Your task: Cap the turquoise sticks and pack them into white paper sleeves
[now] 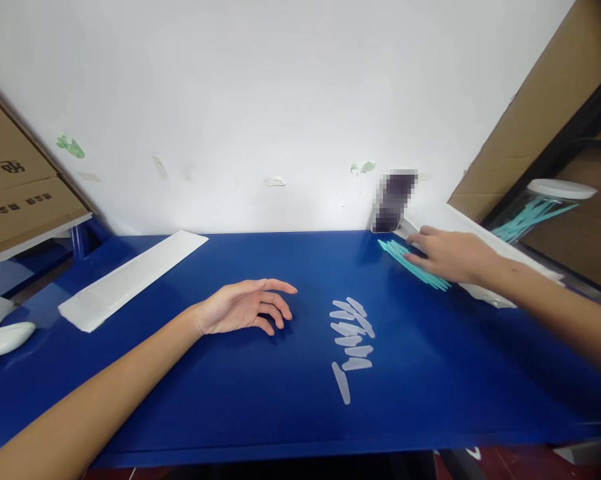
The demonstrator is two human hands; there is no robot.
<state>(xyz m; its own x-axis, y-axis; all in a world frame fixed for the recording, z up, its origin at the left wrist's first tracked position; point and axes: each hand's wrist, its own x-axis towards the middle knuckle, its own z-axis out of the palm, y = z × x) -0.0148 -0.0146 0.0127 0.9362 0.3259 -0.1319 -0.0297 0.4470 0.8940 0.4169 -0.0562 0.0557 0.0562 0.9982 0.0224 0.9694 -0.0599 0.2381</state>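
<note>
My left hand (248, 308) rests on its side on the blue table (180, 373), fingers loosely curled and apart, holding nothing. To its right lie several small translucent white caps (353, 337) in a loose column. My right hand (450, 255) lies palm down at the far right on a bundle of thin teal sticks (413, 265), fingers spread over them. The sticks fan out toward the table's middle from under the hand.
A long white flat strip (130, 277) lies at the back left. Cardboard boxes (15, 193) stand at the left. A white tray (480, 290) sits under my right forearm. A clear jar of teal sticks (540, 210) stands at right. A dark blurred object (394, 200) leans against the wall.
</note>
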